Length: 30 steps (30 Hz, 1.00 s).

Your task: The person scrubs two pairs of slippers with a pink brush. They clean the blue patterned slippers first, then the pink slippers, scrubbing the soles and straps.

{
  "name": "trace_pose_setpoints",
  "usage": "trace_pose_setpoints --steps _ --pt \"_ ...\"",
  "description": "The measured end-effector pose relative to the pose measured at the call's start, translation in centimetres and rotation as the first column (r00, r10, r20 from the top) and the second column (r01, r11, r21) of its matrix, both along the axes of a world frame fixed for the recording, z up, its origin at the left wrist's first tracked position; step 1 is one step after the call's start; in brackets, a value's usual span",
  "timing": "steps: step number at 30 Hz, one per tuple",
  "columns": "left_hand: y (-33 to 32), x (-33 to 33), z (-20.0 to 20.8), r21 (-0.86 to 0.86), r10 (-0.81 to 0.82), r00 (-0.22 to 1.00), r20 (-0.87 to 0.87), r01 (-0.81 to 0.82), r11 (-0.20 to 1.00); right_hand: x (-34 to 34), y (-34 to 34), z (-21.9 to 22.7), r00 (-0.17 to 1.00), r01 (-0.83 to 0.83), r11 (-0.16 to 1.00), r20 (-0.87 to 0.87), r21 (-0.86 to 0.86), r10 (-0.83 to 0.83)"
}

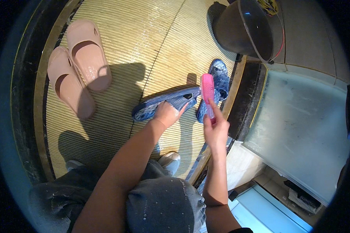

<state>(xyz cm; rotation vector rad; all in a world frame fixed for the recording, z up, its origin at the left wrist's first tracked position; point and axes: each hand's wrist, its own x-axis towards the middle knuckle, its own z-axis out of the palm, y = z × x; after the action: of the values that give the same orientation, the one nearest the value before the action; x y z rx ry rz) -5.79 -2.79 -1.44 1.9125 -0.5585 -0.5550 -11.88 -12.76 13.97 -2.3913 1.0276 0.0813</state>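
Note:
My left hand (168, 113) reaches into the foot opening of a blue-and-white marbled slipper (147, 108) and holds it tilted on its side, its toe to the right. Most of those fingers are hidden under the strap. A pink scrubbing brush (207, 86) is gripped by its handle in my right hand (216, 130), the index finger stretched along it. The brush head is at the slipper's toe; whether the bristles touch it I cannot tell. Behind the brush lies the matching blue slipper (220, 75), partly covered by it.
Two pale pink closed-toe slippers (85, 33) rest on the wet, ribbed yellowish floor (159, 50) at the left. A dark bucket (237, 33) with a thin handle lies tipped at the upper right. A dark raised edge (249, 101) borders the floor beside a frosted panel (299, 128).

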Motion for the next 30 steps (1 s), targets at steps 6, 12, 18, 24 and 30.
trace_pose_setpoints --steps 6,12,18,24,30 --pt "-0.4 -0.3 -3.4 0.051 -0.062 0.919 0.389 0.046 0.998 -0.8 6.8 -1.5 0.908 -0.414 0.908 -0.049 0.057 0.417" --pt "-0.1 0.9 0.4 0.120 -0.110 0.981 -0.159 0.130 0.984 -1.2 2.6 -4.8 0.969 -0.019 0.880 0.226 0.474 -0.101" --pt "-0.3 1.0 -0.4 -0.044 0.014 0.995 -0.095 -0.019 0.999 0.2 0.2 -3.9 0.969 0.173 0.958 0.135 0.229 -0.207" --pt "0.1 4.0 1.4 0.146 0.246 0.817 -0.521 -0.199 0.969 -0.3 -1.1 -10.8 0.959 0.174 0.962 0.185 0.212 -0.215" --pt "2.0 3.3 0.5 0.274 0.154 0.986 -0.055 -0.133 0.952 2.1 -1.1 -11.1 0.985 0.107 0.985 0.119 0.132 -0.123"
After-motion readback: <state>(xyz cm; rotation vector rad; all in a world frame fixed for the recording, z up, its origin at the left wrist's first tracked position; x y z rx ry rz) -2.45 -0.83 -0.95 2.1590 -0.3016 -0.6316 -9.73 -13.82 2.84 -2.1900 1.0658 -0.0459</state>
